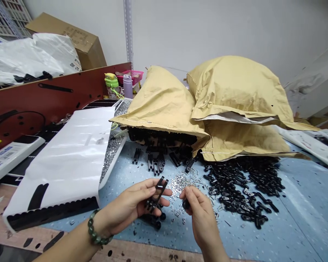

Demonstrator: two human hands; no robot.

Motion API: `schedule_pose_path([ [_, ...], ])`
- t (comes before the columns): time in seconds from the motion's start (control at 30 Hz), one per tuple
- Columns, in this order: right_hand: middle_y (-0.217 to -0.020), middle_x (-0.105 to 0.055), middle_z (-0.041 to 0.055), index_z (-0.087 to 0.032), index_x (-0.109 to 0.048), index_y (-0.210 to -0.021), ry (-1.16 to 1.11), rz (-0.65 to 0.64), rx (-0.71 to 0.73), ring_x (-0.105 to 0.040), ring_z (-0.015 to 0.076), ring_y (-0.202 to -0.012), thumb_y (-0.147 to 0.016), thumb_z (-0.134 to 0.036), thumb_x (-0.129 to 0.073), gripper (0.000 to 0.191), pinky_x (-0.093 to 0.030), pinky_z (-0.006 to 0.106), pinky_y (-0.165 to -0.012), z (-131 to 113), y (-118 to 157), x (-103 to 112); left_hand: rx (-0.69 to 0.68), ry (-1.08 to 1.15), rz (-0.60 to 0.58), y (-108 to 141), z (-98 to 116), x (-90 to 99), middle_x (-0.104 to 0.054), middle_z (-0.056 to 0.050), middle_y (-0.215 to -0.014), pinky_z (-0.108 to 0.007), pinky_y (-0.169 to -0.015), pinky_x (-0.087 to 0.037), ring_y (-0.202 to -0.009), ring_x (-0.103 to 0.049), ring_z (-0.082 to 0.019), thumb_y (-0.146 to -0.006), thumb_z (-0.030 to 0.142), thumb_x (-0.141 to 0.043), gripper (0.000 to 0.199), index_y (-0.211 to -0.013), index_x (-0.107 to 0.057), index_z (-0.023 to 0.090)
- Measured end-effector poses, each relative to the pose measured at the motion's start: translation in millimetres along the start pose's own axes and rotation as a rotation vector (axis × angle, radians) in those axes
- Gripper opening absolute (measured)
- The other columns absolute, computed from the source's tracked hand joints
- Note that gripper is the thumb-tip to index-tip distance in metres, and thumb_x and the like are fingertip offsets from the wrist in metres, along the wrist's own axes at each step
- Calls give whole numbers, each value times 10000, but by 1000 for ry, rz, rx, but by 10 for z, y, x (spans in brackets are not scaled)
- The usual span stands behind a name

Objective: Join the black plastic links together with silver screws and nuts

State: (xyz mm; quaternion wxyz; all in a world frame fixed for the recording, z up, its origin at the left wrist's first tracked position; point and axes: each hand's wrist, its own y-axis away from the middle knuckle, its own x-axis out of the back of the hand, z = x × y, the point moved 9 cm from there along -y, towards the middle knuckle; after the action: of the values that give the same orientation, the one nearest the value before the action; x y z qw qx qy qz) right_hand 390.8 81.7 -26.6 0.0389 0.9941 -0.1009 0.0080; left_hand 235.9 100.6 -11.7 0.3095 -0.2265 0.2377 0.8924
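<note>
My left hand holds a black plastic forked link upright between thumb and fingers, with a green bead bracelet on that wrist. My right hand pinches a small round black piece between thumb and fingertips, close to the link but apart from it. Loose silver nuts and screws lie scattered on the blue mat just beyond my hands. Below my left hand sit several black assembled parts, partly hidden by it.
A large heap of black plastic parts spreads right of my hands, spilling from under tan paper sacks. A white tray with black parts lies left. Drink bottles and a cardboard box stand behind.
</note>
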Motion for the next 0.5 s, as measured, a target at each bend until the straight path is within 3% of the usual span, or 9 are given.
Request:
schedule_pose_path([
  [0.13,-605,-408,-39,-183,-667,-956,12,-22,-26,-365,115,-536,-849,-510,-589,353,-275,213,-463,-28,17,-57,10,103,54,45,-29,19,-603,-126,-1117,-299,-740,-502,-950,-597,-219,-838,345,-673,376,-1149,-618,141],
  [0.27,-612,-480,-20,-164,-639,-1133,-22,-125,-13,-441,141,-562,-872,-503,-542,439,-376,248,-526,-118,34,-192,-31,-59,62,52,-13,38,-579,-88,-1140,-298,-784,-475,-960,-570,-193,-846,353,-668,410,-1206,-570,185],
  [0.4,-616,-500,-14,-196,-683,-1058,95,-131,54,-464,151,-564,-832,-530,-590,413,-391,270,-557,-210,74,-277,-186,-291,91,91,111,59,-605,-27,-945,-273,-760,-438,-852,-561,-158,-831,358,-677,292,-1039,-584,176],
  [0.5,-596,-527,-8,-262,-717,-862,158,-68,106,-496,179,-542,-758,-558,-654,320,-407,295,-532,-209,110,-303,-222,-355,107,182,138,81,-618,-14,-871,-264,-744,-424,-843,-577,-172,-765,369,-731,294,-925,-589,167],
])
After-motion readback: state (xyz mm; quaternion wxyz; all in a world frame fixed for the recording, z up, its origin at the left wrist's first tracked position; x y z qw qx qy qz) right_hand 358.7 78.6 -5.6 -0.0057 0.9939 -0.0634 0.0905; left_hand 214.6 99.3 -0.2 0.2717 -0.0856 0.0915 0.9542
